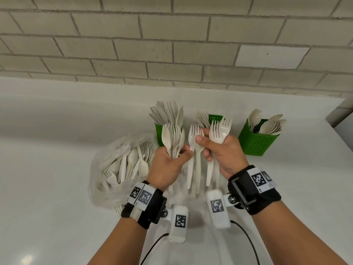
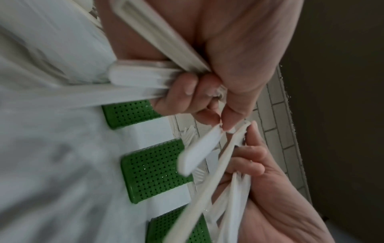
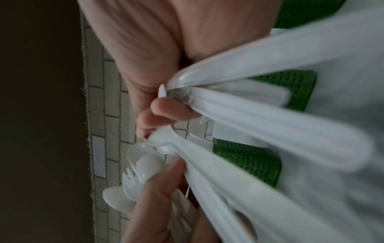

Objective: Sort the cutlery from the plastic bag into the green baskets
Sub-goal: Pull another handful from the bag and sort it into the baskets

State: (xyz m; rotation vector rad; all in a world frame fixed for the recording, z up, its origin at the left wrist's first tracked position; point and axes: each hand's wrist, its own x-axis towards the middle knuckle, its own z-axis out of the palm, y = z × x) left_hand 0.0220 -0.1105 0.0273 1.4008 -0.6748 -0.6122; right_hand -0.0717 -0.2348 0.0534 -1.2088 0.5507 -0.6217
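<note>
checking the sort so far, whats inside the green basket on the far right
The right green basket holds only spoons, bowls up and leaning right. Their handles and the basket floor are hidden by its wall, so nothing lower down can be confirmed.

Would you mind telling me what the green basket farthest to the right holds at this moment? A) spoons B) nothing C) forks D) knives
A: in the head view the right-hand green basket has rounded spoon bowls sticking out of its top, while the knives stand in the left basket.
</note>
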